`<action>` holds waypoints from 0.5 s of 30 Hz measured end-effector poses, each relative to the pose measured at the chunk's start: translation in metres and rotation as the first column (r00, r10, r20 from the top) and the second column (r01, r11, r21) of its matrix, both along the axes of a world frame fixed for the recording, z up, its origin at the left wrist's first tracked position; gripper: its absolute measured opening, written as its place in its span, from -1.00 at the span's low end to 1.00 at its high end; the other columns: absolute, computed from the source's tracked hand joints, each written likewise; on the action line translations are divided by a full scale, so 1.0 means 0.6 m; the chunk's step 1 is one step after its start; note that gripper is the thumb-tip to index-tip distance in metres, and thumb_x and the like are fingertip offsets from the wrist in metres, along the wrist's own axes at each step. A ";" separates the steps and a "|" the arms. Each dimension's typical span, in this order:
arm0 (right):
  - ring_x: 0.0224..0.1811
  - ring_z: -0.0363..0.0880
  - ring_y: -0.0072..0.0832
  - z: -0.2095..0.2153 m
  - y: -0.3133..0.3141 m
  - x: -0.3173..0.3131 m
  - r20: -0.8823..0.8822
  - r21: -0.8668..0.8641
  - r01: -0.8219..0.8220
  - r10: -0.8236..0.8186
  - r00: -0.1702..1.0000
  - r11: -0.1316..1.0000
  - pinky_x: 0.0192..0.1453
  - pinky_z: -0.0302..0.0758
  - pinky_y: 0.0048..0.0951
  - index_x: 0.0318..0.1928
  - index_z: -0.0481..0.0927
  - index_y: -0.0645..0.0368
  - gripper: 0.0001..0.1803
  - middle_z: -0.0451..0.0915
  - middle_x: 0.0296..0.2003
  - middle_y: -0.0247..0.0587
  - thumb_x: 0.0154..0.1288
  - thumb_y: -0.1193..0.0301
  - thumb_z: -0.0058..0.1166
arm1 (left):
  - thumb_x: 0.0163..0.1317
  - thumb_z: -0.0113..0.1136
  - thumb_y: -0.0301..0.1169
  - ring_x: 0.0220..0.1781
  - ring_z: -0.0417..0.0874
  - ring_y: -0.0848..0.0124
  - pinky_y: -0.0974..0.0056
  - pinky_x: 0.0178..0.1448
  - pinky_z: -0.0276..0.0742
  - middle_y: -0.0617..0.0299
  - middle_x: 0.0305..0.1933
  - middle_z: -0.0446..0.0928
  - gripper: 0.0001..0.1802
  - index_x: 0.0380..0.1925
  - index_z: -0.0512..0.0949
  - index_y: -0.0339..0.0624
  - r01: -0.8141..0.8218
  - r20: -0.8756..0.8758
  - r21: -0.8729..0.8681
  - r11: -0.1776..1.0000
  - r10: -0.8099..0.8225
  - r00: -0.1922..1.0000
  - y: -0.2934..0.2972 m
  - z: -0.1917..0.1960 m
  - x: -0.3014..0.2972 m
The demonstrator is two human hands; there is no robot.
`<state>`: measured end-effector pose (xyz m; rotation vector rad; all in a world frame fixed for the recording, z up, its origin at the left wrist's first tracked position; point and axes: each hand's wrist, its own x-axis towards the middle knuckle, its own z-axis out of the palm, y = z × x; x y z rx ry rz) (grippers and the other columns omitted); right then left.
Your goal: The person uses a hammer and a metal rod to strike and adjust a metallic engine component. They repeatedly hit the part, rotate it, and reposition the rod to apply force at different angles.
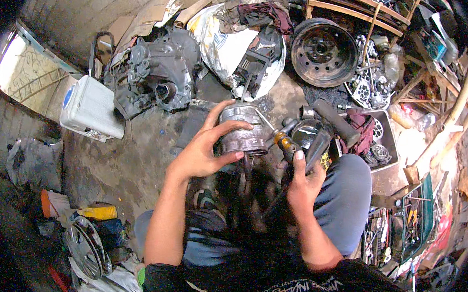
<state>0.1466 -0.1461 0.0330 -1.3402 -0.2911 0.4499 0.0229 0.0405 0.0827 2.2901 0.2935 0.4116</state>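
My left hand (208, 148) curls round the side of a grey cylindrical metal machine part (241, 130), a ribbed housing that looks like an alternator or a compressor. The thumb lies low on it and the fingers reach across its upper side. In my right hand (306, 187) is a screwdriver (283, 141) with an amber and dark handle. Its thin shaft slants up and left to the housing's upper right edge; whether the tip touches cannot be made out. The curled fingers of the right hand are partly hidden. Both hands are above my bent knees.
A gearbox casing (157, 62) and a white jerrycan (91, 109) stand at the far left. Beyond the hands are a white sack (221, 44) and a steel wheel rim (324, 52). A grey parts bin (389, 135) and an open toolbox (415, 217) lie right.
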 end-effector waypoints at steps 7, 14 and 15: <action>-0.34 0.55 -0.54 -0.018 0.004 0.004 0.030 -0.057 -0.010 0.012 0.999 0.998 -0.22 0.50 -0.43 -0.19 0.58 0.35 -0.75 0.64 -0.36 -0.24 0.39 0.35 0.10 | 0.06 0.41 -0.31 0.45 0.17 -0.14 -0.06 0.48 0.11 -0.17 0.35 0.22 -0.54 -0.06 0.51 -0.21 -0.282 0.058 0.477 0.832 0.290 0.955 -0.061 -0.003 0.060; -0.35 0.57 -0.50 -0.007 0.011 -0.002 0.071 -0.152 0.003 0.008 0.997 0.988 -0.18 0.51 -0.39 -0.20 0.57 0.35 -0.75 0.66 -0.37 -0.23 0.35 0.35 0.14 | 0.11 0.25 -0.42 0.03 0.46 -0.16 -0.09 0.12 0.37 -0.19 -0.06 0.39 -0.65 -0.15 0.41 -0.34 -0.620 0.202 0.363 0.695 0.591 0.781 -0.077 -0.024 0.116; -0.39 0.50 -0.50 -0.008 0.011 -0.002 0.140 -0.180 0.034 -0.009 0.990 0.983 -0.22 0.47 -0.37 -0.24 0.57 0.35 -0.72 0.61 -0.43 -0.25 0.36 0.31 0.13 | 0.10 0.23 -0.45 0.01 0.45 -0.16 -0.09 0.10 0.37 -0.19 -0.08 0.37 -0.66 -0.16 0.39 -0.33 -0.617 0.193 0.389 0.684 0.594 0.781 -0.077 -0.022 0.119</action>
